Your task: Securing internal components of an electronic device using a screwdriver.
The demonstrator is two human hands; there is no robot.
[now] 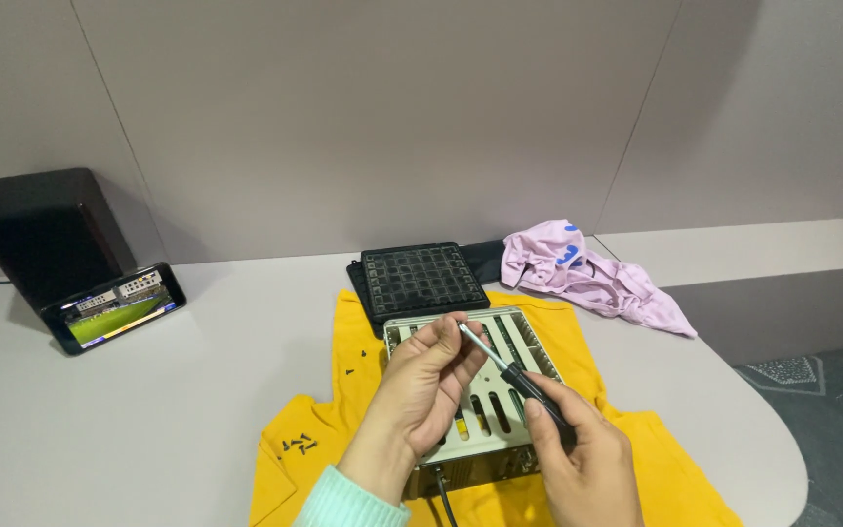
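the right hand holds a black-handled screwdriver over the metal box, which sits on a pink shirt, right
Not quite. In the head view the right hand does hold the black-handled screwdriver over the metal box, but the box sits on a yellow shirt. The pink garment lies apart, behind and to the right.

left hand (426, 376): bare, no rings or watch seen | left sleeve (348, 500): pale mint green, soft knit, ribbed cuff at wrist | right hand (585, 459): bare, no sleeve in view, short plain nails
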